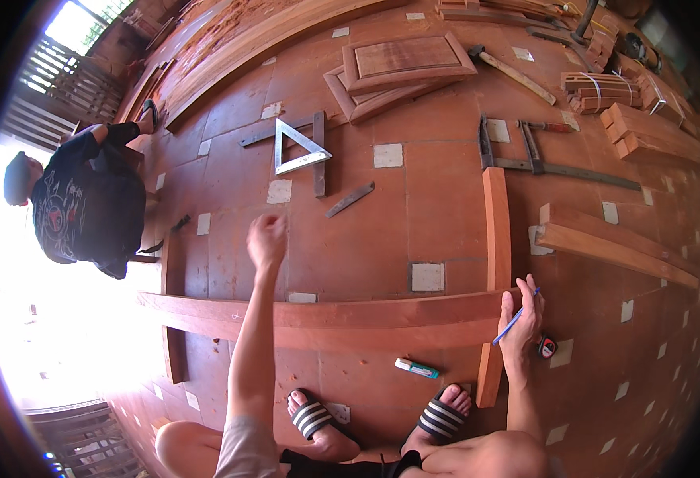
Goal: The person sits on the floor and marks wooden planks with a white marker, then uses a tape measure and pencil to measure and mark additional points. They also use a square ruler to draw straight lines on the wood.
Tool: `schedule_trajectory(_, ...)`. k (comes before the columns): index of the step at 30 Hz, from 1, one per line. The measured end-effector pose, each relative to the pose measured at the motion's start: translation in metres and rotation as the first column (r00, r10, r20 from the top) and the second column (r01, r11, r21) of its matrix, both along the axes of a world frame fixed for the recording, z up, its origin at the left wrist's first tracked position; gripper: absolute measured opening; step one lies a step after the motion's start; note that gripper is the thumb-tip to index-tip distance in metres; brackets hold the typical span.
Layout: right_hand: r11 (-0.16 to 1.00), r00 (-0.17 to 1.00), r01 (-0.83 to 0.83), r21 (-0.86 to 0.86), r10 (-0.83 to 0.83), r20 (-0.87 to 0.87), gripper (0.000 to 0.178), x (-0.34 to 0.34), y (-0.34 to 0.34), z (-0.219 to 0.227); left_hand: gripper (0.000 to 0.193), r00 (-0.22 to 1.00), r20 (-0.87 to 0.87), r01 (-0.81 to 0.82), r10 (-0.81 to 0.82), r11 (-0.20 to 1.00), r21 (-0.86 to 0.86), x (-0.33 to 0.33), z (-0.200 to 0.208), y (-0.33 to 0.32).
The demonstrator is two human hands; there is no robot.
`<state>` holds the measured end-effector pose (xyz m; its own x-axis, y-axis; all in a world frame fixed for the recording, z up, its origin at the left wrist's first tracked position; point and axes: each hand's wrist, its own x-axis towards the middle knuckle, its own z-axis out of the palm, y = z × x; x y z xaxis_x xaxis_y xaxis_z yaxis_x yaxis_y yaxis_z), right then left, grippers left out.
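A long reddish wooden beam (382, 320) lies crosswise before me, resting on two wooden pieces: one under its right end (496, 231), another at its left (174, 354). My right hand (523, 327) is at the beam's right end, with a thin blue pen (504, 333) held between thumb and fingers. Past the beam, my left hand (267, 240) is raised over the floor, slightly blurred, its fingers curled closed with nothing showing in them. Farther ahead of it lie a metal triangle square (305, 162) and a dark flat strip (351, 200).
A tape measure (547, 346) and a green-and-white tube (417, 367) lie near my feet. Beyond are panels (402, 62), a hammer (517, 76), a bar clamp (573, 172), a loose beam (613, 243) and stacked wood (653, 135). Another person (87, 195) sits at the left.
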<state>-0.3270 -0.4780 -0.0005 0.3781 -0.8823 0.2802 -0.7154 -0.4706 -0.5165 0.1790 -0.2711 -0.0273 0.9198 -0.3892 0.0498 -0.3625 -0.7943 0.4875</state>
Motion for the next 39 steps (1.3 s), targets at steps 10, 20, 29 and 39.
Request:
schedule_trajectory(10,0.995,0.996,0.082,-0.059,-0.084,-0.042,0.035,0.014,0.002,-0.004,0.050,0.997,0.040,-0.076,0.070,0.979,0.190,0.029,-0.076,-0.183)
schedule_trajectory(20,0.993,0.994,0.089,-0.076,-0.094,-0.060,0.031,0.015,0.003,-0.003,0.046,0.992,0.119,0.048,-0.044,0.998,-0.028,-0.037,-0.067,-0.149)
schedule_trajectory(29,0.993,0.997,0.070,-0.090,-0.068,0.019,0.030,0.010,0.002,-0.008,0.045,0.992,0.102,0.067,-0.074,0.995,0.070,-0.023,-0.047,-0.114)
schedule_trajectory(39,0.993,0.996,0.084,-0.080,-0.084,0.011,0.031,0.009,0.003,-0.007,0.031,0.962,0.128,0.247,-0.243,0.969,-0.017,-0.046,-0.042,-0.089)
